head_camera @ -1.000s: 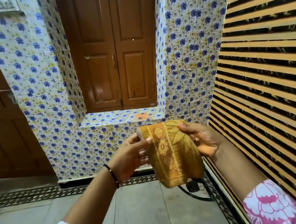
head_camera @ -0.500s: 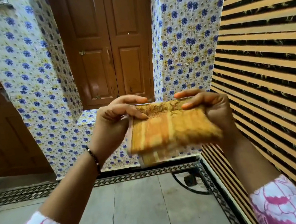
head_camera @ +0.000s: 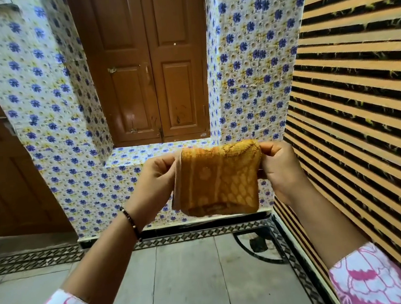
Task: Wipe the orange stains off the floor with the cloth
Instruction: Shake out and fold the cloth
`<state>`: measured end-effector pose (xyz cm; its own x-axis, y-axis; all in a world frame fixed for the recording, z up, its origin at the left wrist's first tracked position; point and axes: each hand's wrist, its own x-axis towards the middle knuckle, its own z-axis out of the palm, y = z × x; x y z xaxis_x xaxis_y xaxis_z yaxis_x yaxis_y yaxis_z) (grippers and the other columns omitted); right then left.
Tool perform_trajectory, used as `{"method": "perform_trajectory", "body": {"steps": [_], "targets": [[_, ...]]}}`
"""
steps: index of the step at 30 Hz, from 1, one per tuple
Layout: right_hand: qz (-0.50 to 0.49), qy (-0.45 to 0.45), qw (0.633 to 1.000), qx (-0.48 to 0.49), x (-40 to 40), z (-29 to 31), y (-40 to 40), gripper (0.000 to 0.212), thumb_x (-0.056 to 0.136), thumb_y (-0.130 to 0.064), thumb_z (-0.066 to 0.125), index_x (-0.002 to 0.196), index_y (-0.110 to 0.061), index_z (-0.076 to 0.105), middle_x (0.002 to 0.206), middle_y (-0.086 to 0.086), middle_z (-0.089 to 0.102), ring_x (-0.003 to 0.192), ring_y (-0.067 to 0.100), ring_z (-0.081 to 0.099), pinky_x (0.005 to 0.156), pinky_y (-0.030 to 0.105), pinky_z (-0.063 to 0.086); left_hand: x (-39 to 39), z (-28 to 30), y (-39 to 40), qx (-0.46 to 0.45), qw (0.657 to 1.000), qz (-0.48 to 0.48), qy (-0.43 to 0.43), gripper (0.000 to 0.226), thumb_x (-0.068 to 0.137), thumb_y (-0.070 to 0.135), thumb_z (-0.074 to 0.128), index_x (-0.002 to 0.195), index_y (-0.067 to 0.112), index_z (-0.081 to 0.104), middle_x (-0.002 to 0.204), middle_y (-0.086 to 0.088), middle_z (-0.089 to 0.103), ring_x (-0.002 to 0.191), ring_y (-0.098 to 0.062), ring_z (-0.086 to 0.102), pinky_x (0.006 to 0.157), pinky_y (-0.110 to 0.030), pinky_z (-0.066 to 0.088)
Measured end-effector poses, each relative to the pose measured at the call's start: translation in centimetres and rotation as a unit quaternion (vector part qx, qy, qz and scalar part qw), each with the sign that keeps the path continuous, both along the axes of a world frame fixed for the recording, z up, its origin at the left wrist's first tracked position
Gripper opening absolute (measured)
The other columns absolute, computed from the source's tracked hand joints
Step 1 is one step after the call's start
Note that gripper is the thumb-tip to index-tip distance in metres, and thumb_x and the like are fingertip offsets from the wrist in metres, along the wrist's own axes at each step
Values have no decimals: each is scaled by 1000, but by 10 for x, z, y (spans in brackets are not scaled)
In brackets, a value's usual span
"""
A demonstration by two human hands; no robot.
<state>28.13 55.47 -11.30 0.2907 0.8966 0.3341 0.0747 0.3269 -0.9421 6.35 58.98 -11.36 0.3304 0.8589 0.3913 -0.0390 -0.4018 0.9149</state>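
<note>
I am holding the left hand point(head_camera: 156, 178) up in front of me, its fingers and thumb curled and pinching the left top corner of the cloth point(head_camera: 219, 183). The right hand point(head_camera: 279, 166) is doing the same on the other side, thumb and fingers clamped on the right top corner. Between the two hands the cloth is hanging folded, mustard-orange with a paler woven flower and lattice pattern, its lower edge dangling free in the air well above the floor point(head_camera: 190, 281). A dark beaded bracelet point(head_camera: 130, 221) is sitting on the left wrist, and pink-and-white flowered sleeves point(head_camera: 371, 280) are covering both forearms near the bottom of the view.

Behind the cloth I am looking at a ledge point(head_camera: 145, 152) covered in blue-flowered tiles, with the same tiles running up the wall point(head_camera: 40, 99) on both sides of a recess. Brown wooden shutters point(head_camera: 150, 65) are standing closed at the back of that recess. To the right a wall of orange and black horizontal stripes point(head_camera: 361, 90) is running toward me. The floor below is showing grey stone slabs edged by a black-and-white patterned border point(head_camera: 203, 237); I cannot make out any orange stains on it from here.
</note>
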Motion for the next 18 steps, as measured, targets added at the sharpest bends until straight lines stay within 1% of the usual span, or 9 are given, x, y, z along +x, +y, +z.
{"method": "perform_trajectory", "body": {"steps": [2, 6, 8, 9, 12, 13, 15, 17, 18], "targets": [[16, 50, 998, -39, 3, -6, 1, 17, 90, -3, 55, 87, -10, 70, 70, 4, 70, 61, 16, 63, 50, 28, 53, 4, -1, -1, -3, 1000, 7, 8, 23, 93, 18, 50, 90, 8, 71, 77, -4, 73, 68, -14, 68, 53, -25, 54], [98, 198, 968, -120, 8, -24, 3, 20, 90, 3, 50, 105, 2, 64, 85, 14, 69, 81, 26, 64, 69, 38, 55, 10, -1, -6, -21, 999, -7, -25, 14, 90, 9, 53, 98, 16, 62, 77, 3, 73, 66, -8, 67, 53, -21, 52], [119, 258, 950, -129, 5, -36, -1, 20, 96, -13, 46, 100, -4, 64, 85, 12, 71, 85, 25, 66, 69, 38, 57, 13, 0, -9, -35, 998, -6, -56, 12, 85, 16, 57, 97, 18, 58, 73, 1, 72, 61, -8, 64, 50, -20, 50], [135, 285, 941, -124, 3, -44, -5, 29, 96, -28, 45, 101, -6, 64, 89, 13, 71, 89, 25, 66, 70, 36, 57, 15, 0, -11, -39, 997, -1, -68, 14, 82, 19, 58, 96, 19, 58, 72, 0, 72, 59, -8, 64, 49, -20, 50], [213, 300, 924, -108, -8, -71, -14, 65, 80, -61, 54, 120, -10, 61, 114, 20, 56, 105, 31, 51, 93, 43, 46, 19, 2, -16, -45, 994, 27, -95, 16, 81, 19, 60, 97, 15, 61, 71, 2, 72, 59, -6, 65, 48, -20, 51], [242, 286, 920, -112, -13, -77, -19, 66, 76, -59, 61, 122, -12, 60, 120, 19, 54, 107, 31, 49, 99, 48, 41, 20, 2, -18, -49, 993, 36, -98, 15, 84, 16, 59, 99, 13, 62, 72, 3, 73, 61, -6, 66, 49, -19, 51], [264, 271, 917, -126, -20, -80, -23, 47, 76, -39, 70, 114, -13, 66, 119, 15, 62, 107, 30, 58, 97, 50, 44, 20, 1, -21, -58, 993, 59, -88, 14, 88, 14, 57, 97, 11, 67, 74, 2, 73, 62, -6, 67, 50, -19, 52], [232, 272, 926, -119, -21, -73, -25, 21, 73, -18, 67, 93, -14, 72, 100, 10, 71, 94, 26, 66, 85, 48, 50, 16, -5, -25, -86, 991, 84, -59, 18, 91, 20, 56, 83, 14, 72, 68, -1, 72, 58, -10, 67, 49, -22, 53], [215, 271, 932, -110, -20, -69, -24, 17, 70, -13, 67, 86, -14, 73, 93, 8, 72, 88, 25, 68, 81, 48, 50, 13, -10, -25, -115, 988, 96, -40, 26, 91, 25, 55, 74, 15, 72, 65, -3, 71, 57, -14, 66, 50, -25, 53]]}}
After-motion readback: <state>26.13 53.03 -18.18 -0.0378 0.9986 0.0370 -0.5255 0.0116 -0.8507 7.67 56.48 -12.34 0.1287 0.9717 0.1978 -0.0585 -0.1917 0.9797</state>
